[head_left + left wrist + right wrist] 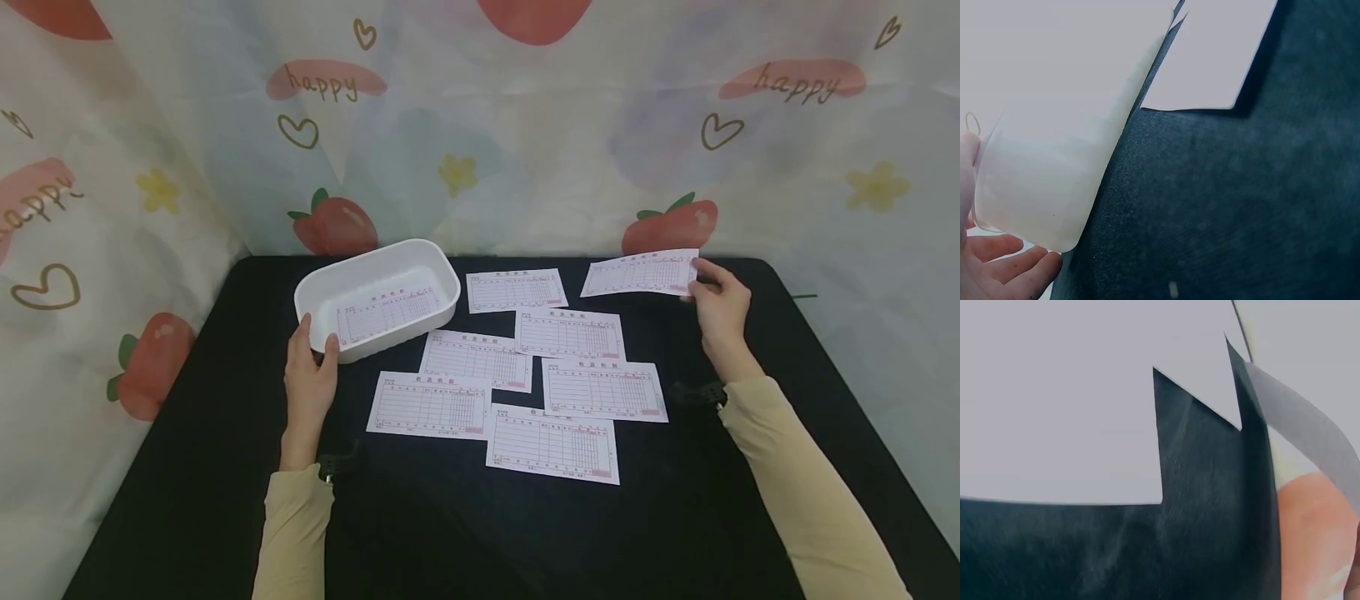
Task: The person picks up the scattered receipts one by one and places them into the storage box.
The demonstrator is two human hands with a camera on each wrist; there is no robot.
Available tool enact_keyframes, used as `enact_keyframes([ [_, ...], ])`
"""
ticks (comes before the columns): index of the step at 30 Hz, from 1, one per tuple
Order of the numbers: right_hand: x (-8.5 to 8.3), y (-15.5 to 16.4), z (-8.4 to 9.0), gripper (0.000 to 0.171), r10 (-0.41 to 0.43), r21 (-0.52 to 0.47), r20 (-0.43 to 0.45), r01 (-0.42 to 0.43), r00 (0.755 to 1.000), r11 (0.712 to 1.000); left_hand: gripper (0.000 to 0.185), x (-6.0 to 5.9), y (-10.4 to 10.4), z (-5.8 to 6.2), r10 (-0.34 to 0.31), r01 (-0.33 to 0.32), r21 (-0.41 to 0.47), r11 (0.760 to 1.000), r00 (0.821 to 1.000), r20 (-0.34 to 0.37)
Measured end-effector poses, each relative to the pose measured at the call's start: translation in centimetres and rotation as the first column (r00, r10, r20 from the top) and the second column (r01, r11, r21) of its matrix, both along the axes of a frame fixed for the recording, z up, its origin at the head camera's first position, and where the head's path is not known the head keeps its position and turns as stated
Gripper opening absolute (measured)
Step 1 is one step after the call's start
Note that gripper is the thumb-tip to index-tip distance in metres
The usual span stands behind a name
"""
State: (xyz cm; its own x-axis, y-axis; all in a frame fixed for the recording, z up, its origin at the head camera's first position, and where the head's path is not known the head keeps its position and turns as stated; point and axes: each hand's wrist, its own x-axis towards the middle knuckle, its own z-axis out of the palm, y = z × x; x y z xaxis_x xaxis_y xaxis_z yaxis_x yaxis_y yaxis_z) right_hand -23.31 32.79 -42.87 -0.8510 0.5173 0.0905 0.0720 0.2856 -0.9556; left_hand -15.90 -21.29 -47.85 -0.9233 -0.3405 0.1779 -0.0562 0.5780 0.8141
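At the near left corner of a white plastic basin (360,268), my left hand (311,379) grips the wall, thumb on the near side and fingers at the left. One printed form slip (387,315) lies inside the basin. My right hand (723,312) pinches the right end of another form slip (641,273) at the back right; it is lifted and slightly bowed. In the right wrist view the held slip (1310,409) curves at the right, with only a sliver of the hand showing. In the left wrist view the fingers (1013,269) curl beneath the basin's corner.
Several similar slips lie between the hands on the black tabletop (420,517), some overlapping, such as a front slip (551,442) and a back slip (517,290). A printed curtain (525,125) stands behind and to the left of the table.
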Motion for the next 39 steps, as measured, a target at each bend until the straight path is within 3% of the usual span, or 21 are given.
enact_keyframes([
  [14,1.4,-2.2,1.7,0.038,0.04,-0.134,-0.135,-0.058,0.99,0.989,0.061,-0.1,0.0,-0.1,-0.001,0.001,0.011,1.0,1.0,-0.007],
  [26,2.2,-5.7,1.3,0.038,0.125,-0.092,-0.2,-0.145,0.972,0.985,0.061,-0.1,0.1,0.0,0.004,-0.004,-0.002,1.0,1.0,0.001],
  [32,2.4,-7.7,1.4,0.038,0.148,-0.146,-0.279,-0.194,0.949,0.97,0.062,0.0,0.0,0.0,0.005,-0.005,0.004,1.0,1.0,0.007],
  [39,2.8,-10.3,1.6,0.036,0.203,-0.071,-0.284,-0.232,0.937,0.97,0.061,0.0,0.0,0.0,0.001,-0.001,-0.003,1.0,1.0,0.0],
])
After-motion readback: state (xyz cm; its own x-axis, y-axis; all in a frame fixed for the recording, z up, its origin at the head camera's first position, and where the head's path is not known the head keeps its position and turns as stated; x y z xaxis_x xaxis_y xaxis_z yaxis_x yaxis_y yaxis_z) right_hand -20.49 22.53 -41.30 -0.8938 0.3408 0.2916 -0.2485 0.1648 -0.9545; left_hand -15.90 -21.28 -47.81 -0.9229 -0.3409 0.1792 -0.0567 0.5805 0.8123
